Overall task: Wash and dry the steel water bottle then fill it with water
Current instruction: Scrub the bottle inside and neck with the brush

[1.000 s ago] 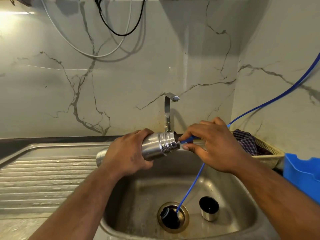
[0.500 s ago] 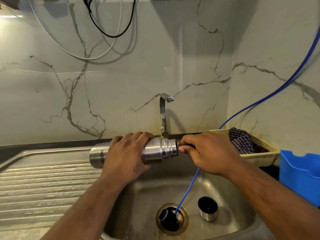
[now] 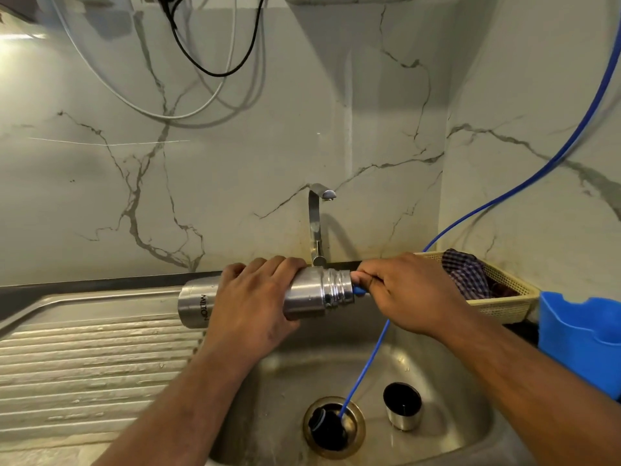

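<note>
Steel water bottle (image 3: pixel 316 294) held sideways over the sink (image 3: pixel 453 375), both grips on it.
The left grip (image 3: pixel 255 297) wraps curled fingers round the bottle's middle, mouth pointing to 3 o'clock. The right grip (image 3: pixel 406 294) pinches a blue tube (image 3: pixel 363 371) at that mouth. From there the tube drops to the drain (image 3: pixel 358 432) at 6 o'clock. A steel cup (image 3: pixel 402 408) stands in the basin at 5 o'clock.

Brushed steel bottle (image 3: pixel 304 295), woven plastic basket (image 3: pixel 507 302)

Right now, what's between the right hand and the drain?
In the head view, a thin blue tube runs from the right hand down into the drain.
</note>
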`<state>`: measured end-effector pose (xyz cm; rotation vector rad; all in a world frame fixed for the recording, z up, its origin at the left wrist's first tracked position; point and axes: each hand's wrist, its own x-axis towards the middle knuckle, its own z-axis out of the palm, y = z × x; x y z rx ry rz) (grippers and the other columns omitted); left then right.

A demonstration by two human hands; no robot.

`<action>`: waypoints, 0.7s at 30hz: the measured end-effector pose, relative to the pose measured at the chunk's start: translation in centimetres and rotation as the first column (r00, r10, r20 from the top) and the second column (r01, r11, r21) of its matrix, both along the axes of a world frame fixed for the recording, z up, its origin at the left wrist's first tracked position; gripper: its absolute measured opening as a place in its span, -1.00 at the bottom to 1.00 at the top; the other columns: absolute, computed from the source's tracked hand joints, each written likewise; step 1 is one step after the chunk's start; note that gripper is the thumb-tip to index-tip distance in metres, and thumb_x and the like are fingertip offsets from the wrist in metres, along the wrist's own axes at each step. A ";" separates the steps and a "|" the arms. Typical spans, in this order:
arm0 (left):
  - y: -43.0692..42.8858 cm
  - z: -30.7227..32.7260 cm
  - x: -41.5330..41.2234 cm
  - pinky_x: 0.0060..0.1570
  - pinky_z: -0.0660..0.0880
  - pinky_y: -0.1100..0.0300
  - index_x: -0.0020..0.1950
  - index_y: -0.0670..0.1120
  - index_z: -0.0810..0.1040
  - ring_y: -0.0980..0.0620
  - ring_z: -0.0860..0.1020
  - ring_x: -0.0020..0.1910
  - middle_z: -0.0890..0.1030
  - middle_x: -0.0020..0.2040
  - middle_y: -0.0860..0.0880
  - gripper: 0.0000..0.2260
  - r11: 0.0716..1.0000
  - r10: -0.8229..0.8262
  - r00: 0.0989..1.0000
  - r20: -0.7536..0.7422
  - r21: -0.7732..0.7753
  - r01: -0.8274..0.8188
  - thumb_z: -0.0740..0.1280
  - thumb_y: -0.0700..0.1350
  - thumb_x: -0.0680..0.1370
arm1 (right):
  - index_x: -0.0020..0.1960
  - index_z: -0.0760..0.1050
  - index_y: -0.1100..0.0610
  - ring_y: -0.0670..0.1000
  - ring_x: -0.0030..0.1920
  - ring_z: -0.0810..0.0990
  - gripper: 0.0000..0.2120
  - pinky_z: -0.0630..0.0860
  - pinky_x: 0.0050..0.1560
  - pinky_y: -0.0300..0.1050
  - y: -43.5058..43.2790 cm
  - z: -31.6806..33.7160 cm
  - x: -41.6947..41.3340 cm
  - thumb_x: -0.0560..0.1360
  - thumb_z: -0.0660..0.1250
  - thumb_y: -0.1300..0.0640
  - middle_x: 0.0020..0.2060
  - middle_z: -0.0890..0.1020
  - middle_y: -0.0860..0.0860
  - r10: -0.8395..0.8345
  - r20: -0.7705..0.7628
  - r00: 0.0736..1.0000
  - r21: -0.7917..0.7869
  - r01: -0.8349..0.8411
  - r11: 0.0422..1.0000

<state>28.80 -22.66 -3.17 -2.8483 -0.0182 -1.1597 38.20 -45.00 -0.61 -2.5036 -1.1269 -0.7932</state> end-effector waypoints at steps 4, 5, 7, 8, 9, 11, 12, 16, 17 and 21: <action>0.3 0.0 0.1 0.31 0.38 -0.02 0.36 0.17 0.36 0.06 0.54 0.14 0.58 0.20 0.13 -0.31 0.998 0.015 1.000 0.025 -0.059 -0.014 0.58 0.16 0.31 | 0.15 0.51 -0.17 -0.14 -0.14 0.53 -0.80 0.39 -0.19 -0.22 -0.4 0.7 -0.5 0.59 0.28 -0.20 -0.12 0.60 -0.21 0.109 0.067 0.992 0.031 -0.111 0.993; 0.5 0.0 0.1 0.32 0.37 -0.02 0.36 0.17 0.36 0.06 0.54 0.15 0.58 0.20 0.13 -0.32 0.998 0.014 1.000 0.025 -0.062 -0.013 0.58 0.16 0.32 | 0.18 0.49 -0.17 -0.15 -0.12 0.51 -0.76 0.40 -0.13 -0.21 -0.5 0.9 -0.7 0.55 0.37 -0.18 -0.09 0.57 -0.22 0.124 0.061 0.990 0.044 -0.127 0.991; 0.7 0.1 0.1 0.34 0.36 0.00 0.38 0.18 0.35 0.07 0.53 0.18 0.57 0.23 0.14 -0.32 0.997 0.014 1.000 0.009 -0.081 -0.013 0.56 0.16 0.34 | 0.07 0.51 -0.12 -0.15 -0.17 0.47 -0.76 0.41 -0.11 -0.17 -0.4 1.0 -0.5 0.47 0.48 -0.12 -0.15 0.53 -0.21 0.120 0.145 0.982 0.054 -0.129 0.990; 0.8 0.1 0.1 0.35 0.35 0.00 0.38 0.20 0.34 0.08 0.52 0.20 0.55 0.25 0.16 -0.32 0.996 0.014 1.000 -0.001 -0.087 -0.014 0.56 0.16 0.35 | -0.02 0.54 -0.09 -0.14 -0.20 0.46 -0.80 0.39 -0.13 -0.17 -0.4 1.0 -0.2 0.45 0.50 -0.10 -0.19 0.53 -0.20 0.124 0.210 0.970 0.059 -0.139 0.988; 0.8 0.0 0.1 0.37 0.34 0.00 0.39 0.21 0.32 0.08 0.51 0.21 0.54 0.26 0.16 -0.32 0.997 0.016 1.000 -0.010 -0.081 -0.016 0.55 0.17 0.35 | -0.09 0.56 -0.07 -0.13 -0.23 0.46 -0.84 0.36 -0.16 -0.17 -0.3 0.8 -0.1 0.45 0.51 -0.09 -0.24 0.54 -0.19 0.130 0.247 0.960 0.067 -0.151 0.986; 1.1 -0.1 0.1 0.36 0.35 -0.03 0.37 0.21 0.33 0.07 0.51 0.20 0.56 0.25 0.15 -0.31 0.998 0.025 1.000 -0.017 -0.048 -0.026 0.57 0.17 0.33 | -0.16 0.59 -0.08 -0.12 -0.28 0.47 -0.85 0.39 -0.23 -0.15 0.0 0.3 0.0 0.48 0.47 -0.12 -0.31 0.55 -0.17 0.147 0.142 0.979 0.101 -0.162 0.982; 1.3 -0.1 0.1 0.34 0.36 -0.05 0.36 0.19 0.35 0.05 0.53 0.18 0.57 0.23 0.14 -0.30 0.999 0.030 0.999 -0.012 -0.038 -0.030 0.59 0.16 0.31 | -0.18 0.61 -0.08 -0.11 -0.31 0.49 -0.82 0.42 -0.28 -0.13 0.2 0.1 0.1 0.51 0.43 -0.15 -0.36 0.55 -0.16 0.168 0.011 0.986 0.125 -0.168 0.978; 1.3 0.0 0.3 0.32 0.37 -0.10 0.33 0.20 0.39 0.04 0.55 0.16 0.60 0.19 0.13 -0.30 0.998 0.054 0.998 -0.012 0.022 -0.054 0.61 0.17 0.28 | -0.17 0.67 -0.08 -0.15 -0.42 0.45 -0.74 0.36 -0.30 -0.15 0.1 -0.7 1.0 0.59 0.33 -0.14 -0.45 0.54 -0.17 0.251 -0.418 0.873 0.180 -0.191 0.965; 1.2 0.1 0.3 0.34 0.35 -0.09 0.34 0.21 0.38 0.05 0.54 0.19 0.58 0.21 0.14 -0.32 0.998 0.058 0.998 -0.013 0.033 -0.058 0.59 0.18 0.30 | -0.11 0.66 -0.08 -0.15 -0.38 0.48 -0.76 0.38 -0.28 -0.17 0.0 -0.8 1.1 0.58 0.33 -0.18 -0.41 0.57 -0.18 0.239 -0.405 0.883 0.178 -0.181 0.967; 1.5 0.3 0.3 0.39 0.26 -0.02 0.40 0.22 0.33 0.08 0.49 0.25 0.53 0.28 0.17 -0.36 0.997 0.067 0.997 -0.041 -0.030 -0.068 0.53 0.16 0.39 | 0.05 0.54 -0.17 -0.17 -0.20 0.49 -0.71 0.35 -0.17 -0.24 0.1 -0.9 0.6 0.47 0.36 -0.32 -0.17 0.55 -0.26 0.112 0.026 0.993 -0.016 -0.111 0.994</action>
